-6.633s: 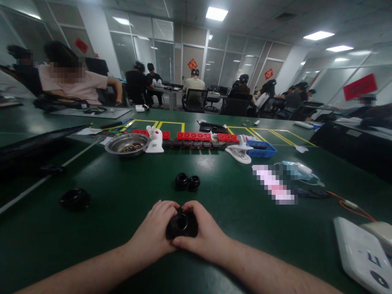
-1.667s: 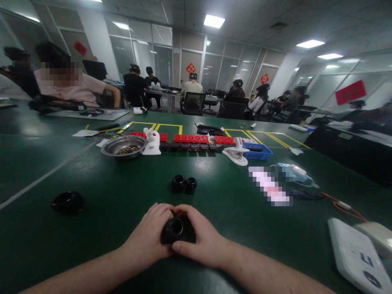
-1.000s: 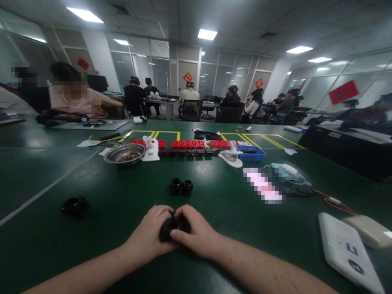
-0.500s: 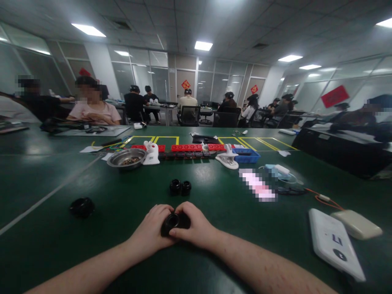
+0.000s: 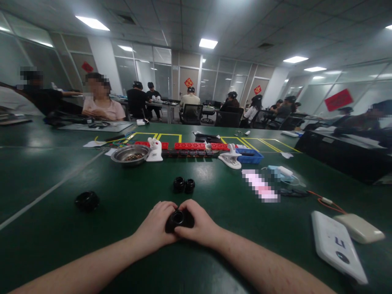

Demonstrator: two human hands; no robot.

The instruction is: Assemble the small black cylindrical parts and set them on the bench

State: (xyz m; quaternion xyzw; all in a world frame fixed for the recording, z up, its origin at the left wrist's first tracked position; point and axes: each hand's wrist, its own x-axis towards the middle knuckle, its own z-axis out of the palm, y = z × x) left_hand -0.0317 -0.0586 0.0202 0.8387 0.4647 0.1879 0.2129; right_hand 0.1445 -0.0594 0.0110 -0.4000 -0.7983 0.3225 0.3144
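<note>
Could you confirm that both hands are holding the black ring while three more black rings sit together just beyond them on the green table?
Not quite: the head view shows two rings together there, not three. Both hands, left and right, do hold the black ring on the green table.

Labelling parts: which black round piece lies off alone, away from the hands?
The black piece far left on the green table. One is held between both hands; two others sit as a touching pair just beyond them.

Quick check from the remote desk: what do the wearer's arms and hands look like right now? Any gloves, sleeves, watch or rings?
Left hand and right hand are bare: no gloves, rings or wristbands show. Both forearms are uncovered to the frame edge, so no sleeves, watch, cables or markings are in view.
</note>
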